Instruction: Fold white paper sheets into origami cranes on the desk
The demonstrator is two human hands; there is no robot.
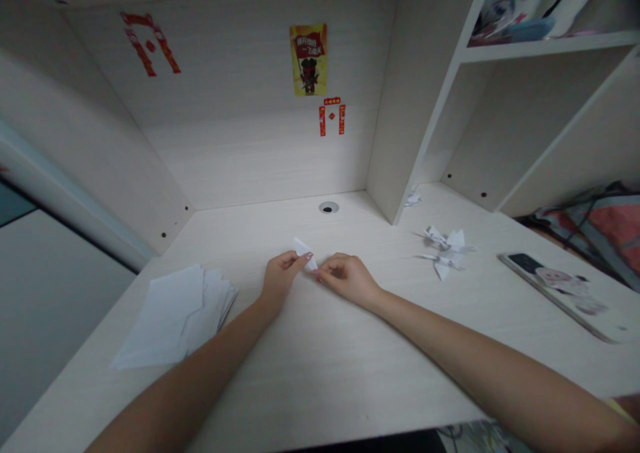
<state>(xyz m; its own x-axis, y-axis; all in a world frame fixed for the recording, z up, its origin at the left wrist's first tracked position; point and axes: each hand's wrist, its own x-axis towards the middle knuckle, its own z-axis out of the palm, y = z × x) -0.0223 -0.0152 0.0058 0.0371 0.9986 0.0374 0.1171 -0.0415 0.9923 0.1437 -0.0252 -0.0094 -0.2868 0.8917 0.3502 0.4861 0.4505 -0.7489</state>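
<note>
A small folded piece of white paper point(303, 248) is held between my two hands, just above the middle of the desk. My left hand point(283, 272) pinches it from the left with thumb and fingers. At its lower right end, my right hand point(349, 277) pinches the tip between thumb and forefinger. The finer folds are too small to make out. To the right lie several white folded paper figures point(443, 248) with pointed ends. A stack of loose white paper sheets point(173, 310) lies by my left forearm.
A phone in a decorated case point(570, 296) lies face down at the right. An upright shelf panel point(415, 106) stands behind the paper figures. A round cable hole point(329, 207) sits near the back wall. Cloth and a bag-like bundle point(600, 220) are at the far right.
</note>
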